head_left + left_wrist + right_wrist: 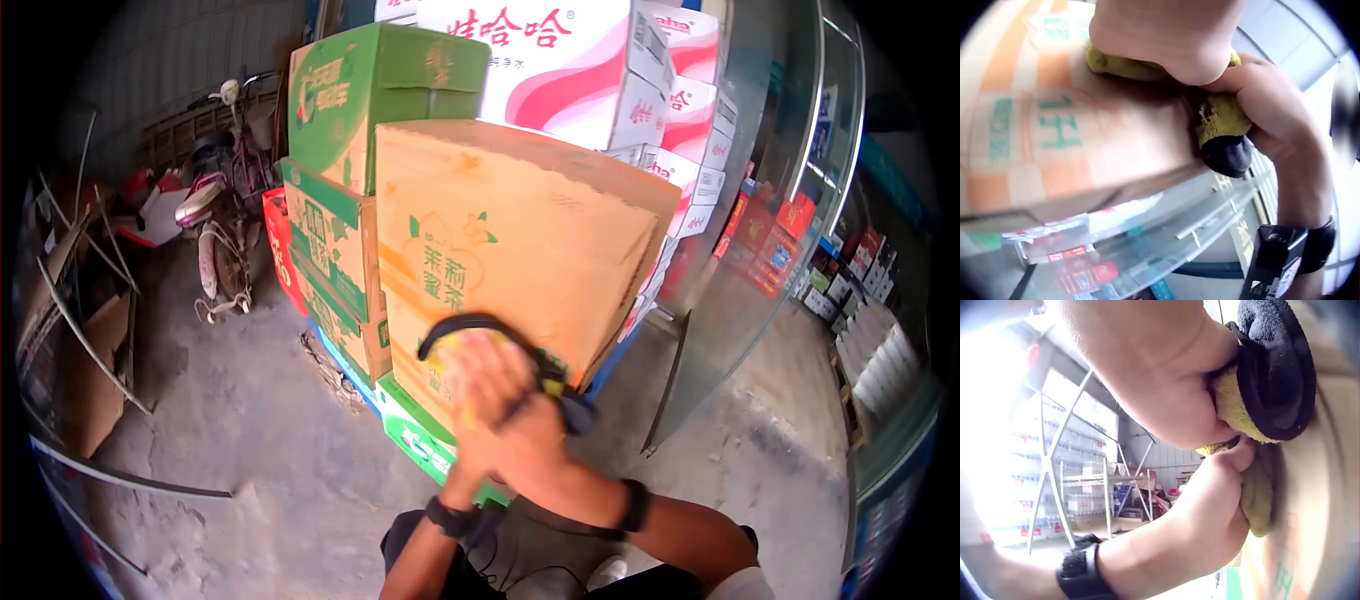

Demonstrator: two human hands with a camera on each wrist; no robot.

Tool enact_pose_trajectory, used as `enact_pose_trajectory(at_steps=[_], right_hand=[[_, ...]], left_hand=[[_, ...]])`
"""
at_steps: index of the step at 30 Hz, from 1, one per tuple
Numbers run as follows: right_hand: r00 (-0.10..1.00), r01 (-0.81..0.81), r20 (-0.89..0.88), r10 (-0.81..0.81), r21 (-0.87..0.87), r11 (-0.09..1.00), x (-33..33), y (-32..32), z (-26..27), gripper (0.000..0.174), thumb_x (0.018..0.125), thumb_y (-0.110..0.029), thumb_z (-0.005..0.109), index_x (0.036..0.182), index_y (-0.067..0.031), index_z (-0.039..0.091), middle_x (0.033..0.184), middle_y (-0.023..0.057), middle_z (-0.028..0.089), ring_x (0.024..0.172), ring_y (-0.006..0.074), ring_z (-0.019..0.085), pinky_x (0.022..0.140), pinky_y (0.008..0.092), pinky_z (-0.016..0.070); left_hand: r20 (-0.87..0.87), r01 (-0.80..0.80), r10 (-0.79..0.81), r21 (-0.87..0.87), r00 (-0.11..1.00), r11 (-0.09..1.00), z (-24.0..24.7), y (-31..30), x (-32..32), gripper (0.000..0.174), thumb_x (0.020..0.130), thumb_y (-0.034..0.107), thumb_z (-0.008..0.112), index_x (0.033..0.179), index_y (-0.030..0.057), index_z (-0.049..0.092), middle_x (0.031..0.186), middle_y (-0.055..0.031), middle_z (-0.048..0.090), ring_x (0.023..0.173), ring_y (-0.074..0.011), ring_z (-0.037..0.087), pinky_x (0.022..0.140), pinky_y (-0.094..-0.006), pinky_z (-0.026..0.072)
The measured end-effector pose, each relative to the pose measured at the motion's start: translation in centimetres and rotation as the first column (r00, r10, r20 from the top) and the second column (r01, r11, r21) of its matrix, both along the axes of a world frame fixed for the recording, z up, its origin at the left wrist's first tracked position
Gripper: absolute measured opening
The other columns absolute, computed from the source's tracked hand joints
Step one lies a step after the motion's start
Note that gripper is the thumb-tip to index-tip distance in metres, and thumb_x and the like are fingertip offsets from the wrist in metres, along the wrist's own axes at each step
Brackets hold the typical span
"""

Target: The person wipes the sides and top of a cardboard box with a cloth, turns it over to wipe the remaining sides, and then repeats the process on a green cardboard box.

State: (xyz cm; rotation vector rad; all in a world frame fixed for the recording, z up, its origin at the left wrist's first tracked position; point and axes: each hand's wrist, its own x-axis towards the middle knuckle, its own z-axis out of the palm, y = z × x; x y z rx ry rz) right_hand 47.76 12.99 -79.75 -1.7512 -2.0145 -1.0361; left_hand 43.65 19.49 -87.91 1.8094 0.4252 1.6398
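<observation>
My left hand and right hand come together in front of a tall brown carton with green print. Both grip a bunched yellow and dark grey cloth with a black edge, held close against the carton's face. In the right wrist view, the cloth's dark rim loops out beside my right hand, and a yellow fold shows below the left fingers. The overlapping hands hide the middle of the cloth. Blur softens the fingers in the head view.
Green cartons stand left of the brown one. White and pink boxes rise behind it. A glass door is at right. A bicycle and metal rods are at left on the concrete floor.
</observation>
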Motion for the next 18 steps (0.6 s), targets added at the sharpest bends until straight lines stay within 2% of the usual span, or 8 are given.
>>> enact_pose_trajectory(at_steps=[1, 2, 3, 5, 8, 12, 15, 18], right_hand=[[1.000, -0.025, -0.017, 0.024, -0.054, 0.998, 0.4, -2.6, 2.1, 0.054, 0.087, -0.013, 0.046, 0.136, 0.0102, 0.046, 0.152, 0.0182, 0.040, 0.146, 0.0299, 0.032, 0.119, 0.0429, 0.0254], [0.996, -0.082, -0.034, 0.083, 0.005, 0.997, 0.8, -4.1, 4.8, 0.051, 0.081, -0.007, 0.052, 0.130, 0.0077, 0.051, 0.144, 0.0207, 0.048, 0.141, 0.0354, 0.039, 0.116, 0.0508, 0.0279], [0.998, 0.027, 0.064, -0.028, 0.006, 1.000, 0.7, -5.2, 7.2, 0.053, 0.080, -0.002, 0.052, 0.132, 0.0074, 0.051, 0.145, 0.0211, 0.047, 0.140, 0.0365, 0.040, 0.116, 0.0528, 0.0270], [0.997, 0.031, 0.061, -0.036, 0.067, 0.997, 0.5, -6.1, 11.3, 0.056, 0.082, 0.001, 0.048, 0.138, 0.0055, 0.048, 0.148, 0.0208, 0.045, 0.140, 0.0393, 0.039, 0.116, 0.0538, 0.0270], [0.995, 0.030, 0.093, -0.039, 0.100, 0.995, 1.2, -5.7, 10.6, 0.050, 0.086, -0.002, 0.049, 0.136, 0.0045, 0.050, 0.147, 0.0189, 0.047, 0.139, 0.0361, 0.042, 0.114, 0.0513, 0.0300], [0.991, 0.044, 0.127, -0.043, -0.008, 0.999, 1.9, -7.6, 3.7, 0.045, 0.091, -0.007, 0.051, 0.134, 0.0034, 0.052, 0.146, 0.0160, 0.048, 0.138, 0.0310, 0.045, 0.113, 0.0457, 0.0354], [0.996, -0.006, 0.092, 0.009, -0.031, 0.999, 3.0, -7.4, 4.2, 0.047, 0.090, -0.005, 0.049, 0.136, 0.0033, 0.050, 0.147, 0.0168, 0.047, 0.139, 0.0323, 0.043, 0.113, 0.0464, 0.0339], [0.991, 0.032, 0.129, -0.038, 0.053, 0.998, 1.5, -6.5, 10.6, 0.050, 0.089, -0.004, 0.048, 0.138, 0.0060, 0.047, 0.148, 0.0186, 0.046, 0.139, 0.0367, 0.042, 0.114, 0.0535, 0.0301]], left_hand=[[-0.009, 0.035, -0.035, 0.037, 0.999, 0.999, 1.0, -1.6, 0.0, 0.069, 0.082, 0.016, 0.056, 0.150, 0.0090, 0.042, 0.163, -0.0234, 0.013, 0.150, -0.0469, 0.005, 0.119, -0.0572, 0.0030], [-0.012, 0.067, -0.066, 0.098, 0.998, 0.993, 2.9, -2.4, 0.0, 0.070, 0.082, 0.015, 0.057, 0.150, 0.0089, 0.042, 0.163, -0.0236, 0.013, 0.150, -0.0470, 0.005, 0.119, -0.0573, 0.0031], [-0.008, 0.082, -0.081, 0.176, 0.997, 0.981, 5.6, -1.9, -0.1, 0.070, 0.082, 0.014, 0.057, 0.150, 0.0089, 0.042, 0.163, -0.0238, 0.013, 0.150, -0.0471, 0.005, 0.119, -0.0575, 0.0031], [0.016, 0.046, -0.052, 0.273, 0.999, 0.961, 10.2, -1.5, -0.2, 0.085, 0.064, -0.005, 0.052, 0.148, 0.0087, 0.045, 0.163, -0.0235, 0.012, 0.148, -0.0514, 0.005, 0.118, -0.0602, 0.0053], [0.010, 0.059, -0.064, 0.260, 0.998, 0.964, 10.9, -1.2, -0.6, 0.080, 0.069, 0.002, 0.055, 0.148, 0.0078, 0.045, 0.163, -0.0234, 0.015, 0.148, -0.0519, 0.005, 0.118, -0.0600, 0.0058], [-0.010, 0.004, -0.003, 0.104, 1.000, 0.995, 0.1, -4.3, 1.8, 0.070, 0.076, 0.006, 0.053, 0.146, 0.0058, 0.047, 0.161, -0.0258, 0.020, 0.148, -0.0517, 0.009, 0.118, -0.0596, 0.0083], [-0.061, 0.032, -0.023, 0.147, 0.998, 0.989, 2.3, -3.5, 0.4, 0.071, 0.074, 0.001, 0.050, 0.145, 0.0057, 0.049, 0.160, -0.0266, 0.021, 0.148, -0.0522, 0.009, 0.118, -0.0600, 0.0082], [-0.008, 0.136, -0.140, 0.296, 0.990, 0.946, 10.6, -1.1, -1.5, 0.089, 0.059, -0.007, 0.053, 0.146, 0.0082, 0.047, 0.163, -0.0200, 0.018, 0.148, -0.0502, 0.009, 0.118, -0.0604, 0.0081]])
